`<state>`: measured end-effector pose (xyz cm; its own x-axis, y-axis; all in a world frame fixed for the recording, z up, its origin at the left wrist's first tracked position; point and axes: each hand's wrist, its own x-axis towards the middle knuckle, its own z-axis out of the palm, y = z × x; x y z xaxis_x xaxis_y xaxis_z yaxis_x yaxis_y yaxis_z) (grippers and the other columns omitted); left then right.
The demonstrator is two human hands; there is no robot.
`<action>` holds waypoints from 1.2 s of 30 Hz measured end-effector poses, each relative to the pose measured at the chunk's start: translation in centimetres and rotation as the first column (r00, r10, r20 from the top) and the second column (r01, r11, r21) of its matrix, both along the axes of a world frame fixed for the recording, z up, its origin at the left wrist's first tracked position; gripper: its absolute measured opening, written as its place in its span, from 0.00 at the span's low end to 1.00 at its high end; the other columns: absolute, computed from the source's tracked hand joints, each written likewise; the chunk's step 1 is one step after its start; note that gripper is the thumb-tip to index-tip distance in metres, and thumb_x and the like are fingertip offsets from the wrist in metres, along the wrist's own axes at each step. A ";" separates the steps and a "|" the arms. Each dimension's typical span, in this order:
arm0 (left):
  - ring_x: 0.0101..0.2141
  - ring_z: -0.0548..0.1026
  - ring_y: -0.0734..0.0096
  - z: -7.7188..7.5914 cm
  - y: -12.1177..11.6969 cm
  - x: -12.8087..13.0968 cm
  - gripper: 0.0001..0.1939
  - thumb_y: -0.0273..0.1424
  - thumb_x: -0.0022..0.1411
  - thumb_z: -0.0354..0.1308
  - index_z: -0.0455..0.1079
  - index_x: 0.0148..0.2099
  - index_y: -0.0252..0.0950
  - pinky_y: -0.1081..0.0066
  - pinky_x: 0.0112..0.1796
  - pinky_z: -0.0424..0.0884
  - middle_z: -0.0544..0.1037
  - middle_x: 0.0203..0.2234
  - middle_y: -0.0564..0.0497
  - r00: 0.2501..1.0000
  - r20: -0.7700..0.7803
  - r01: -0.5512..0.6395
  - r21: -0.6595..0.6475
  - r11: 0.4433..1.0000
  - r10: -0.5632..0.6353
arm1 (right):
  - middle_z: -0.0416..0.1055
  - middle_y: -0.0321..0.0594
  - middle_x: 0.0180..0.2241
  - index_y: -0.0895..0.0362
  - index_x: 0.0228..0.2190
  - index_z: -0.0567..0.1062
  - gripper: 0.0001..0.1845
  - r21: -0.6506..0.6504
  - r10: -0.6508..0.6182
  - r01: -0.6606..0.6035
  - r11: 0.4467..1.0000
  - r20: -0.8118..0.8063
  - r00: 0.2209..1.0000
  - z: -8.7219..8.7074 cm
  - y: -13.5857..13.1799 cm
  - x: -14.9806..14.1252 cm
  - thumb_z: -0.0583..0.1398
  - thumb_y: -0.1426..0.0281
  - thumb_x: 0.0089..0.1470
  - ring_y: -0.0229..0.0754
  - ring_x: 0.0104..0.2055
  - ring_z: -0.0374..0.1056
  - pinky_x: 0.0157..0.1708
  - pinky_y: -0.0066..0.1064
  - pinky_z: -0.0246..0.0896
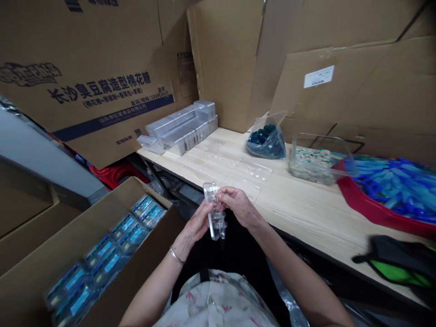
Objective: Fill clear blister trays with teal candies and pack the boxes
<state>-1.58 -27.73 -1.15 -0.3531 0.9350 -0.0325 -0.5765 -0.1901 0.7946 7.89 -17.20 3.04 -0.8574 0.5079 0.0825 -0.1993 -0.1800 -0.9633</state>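
Cardboard cartons lean behind a pale wood-grain table [306, 204] stacked with clear plastic trays [180, 129]. From the head camera, a narrow transparent plastic blister insert [214, 211] stands upright above the lap, pinched near its top by the fingers of the right hand [240, 205] and held at its side by the braceleted left hand [195, 222], beside an open carton of blue-labelled packs [102, 254]

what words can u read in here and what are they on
"长沙臭豆腐造型棉花糖": large print on the big cardboard carton
Logo and smaller lines on that carton: too small or blurred to read fully
White barcode label on the cardboard at right: too small to read
Blue packs in the open box: print too small to read
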 end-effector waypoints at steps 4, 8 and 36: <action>0.33 0.70 0.72 0.3 0.1 0.3 0.19 0.33 0.57 0.58 0.65 0.51 0.35 0.70 0.39 0.66 0.72 0.33 0.49 0.995 -0.081 -0.065 -0.039 0.997 0.062 | 0.68 0.32 0.18 0.59 0.26 0.71 0.11 0.048 -0.074 0.072 0.996 0.052 0.996 -0.2 -0.4 0.2 0.63 0.63 0.44 0.32 0.20 0.64 0.24 0.25 0.61; 0.37 0.72 0.70 0.3 0.3 1.0 0.24 0.34 0.56 0.59 0.62 0.54 0.37 0.69 0.41 0.67 0.74 0.39 0.47 0.985 -0.145 -0.114 -0.107 0.988 0.098 | 0.69 0.32 0.19 0.59 0.28 0.71 0.13 0.112 -0.122 0.114 0.987 0.069 0.990 -0.4 -1.1 1.3 0.62 0.61 0.45 0.32 0.20 0.64 0.23 0.26 0.61; 0.55 0.63 0.55 -0.3 0.8 1.9 0.24 0.38 0.56 0.58 0.63 0.55 0.43 0.56 0.51 0.64 0.63 0.57 0.46 0.995 -0.034 0.084 -0.241 0.967 -0.095 | 0.71 0.43 0.37 0.57 0.39 0.72 0.13 0.876 -0.523 0.148 0.460 0.132 0.842 -2.5 7.9 9.3 0.52 0.64 0.59 0.40 0.39 0.67 0.39 0.31 0.63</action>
